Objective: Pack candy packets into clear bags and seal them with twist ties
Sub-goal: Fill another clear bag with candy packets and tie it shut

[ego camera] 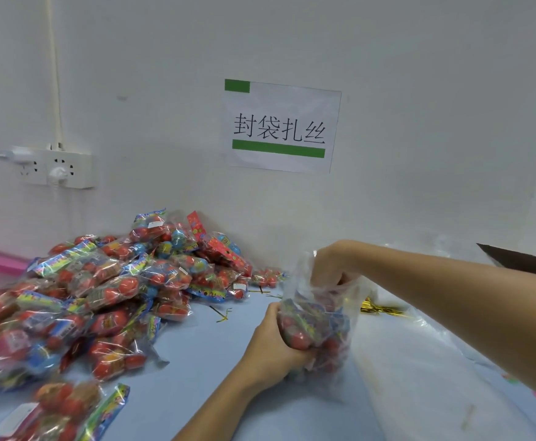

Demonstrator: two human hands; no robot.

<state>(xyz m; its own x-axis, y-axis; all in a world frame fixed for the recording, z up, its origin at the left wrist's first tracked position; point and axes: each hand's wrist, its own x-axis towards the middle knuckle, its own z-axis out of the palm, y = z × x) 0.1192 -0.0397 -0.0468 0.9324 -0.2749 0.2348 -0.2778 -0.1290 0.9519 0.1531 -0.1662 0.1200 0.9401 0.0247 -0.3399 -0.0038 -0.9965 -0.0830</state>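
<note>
Clear bag (319, 316) stands tall: your left hand (276, 348) squeezes its full bottom, your right hand (330, 268) pinches the top, gold twist ties (376, 308) just right.

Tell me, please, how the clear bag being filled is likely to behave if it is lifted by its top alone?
The clear bag looks thin and crinkled, so it would probably sag. The candy packets bulge low where the left hand grips, so the weight likely hangs at the bottom. Its mouth, held by the right hand, shows no tie; tipped, packets could spill.

candy pile (101, 297) blocks left, bare table (203, 361) between
</note>
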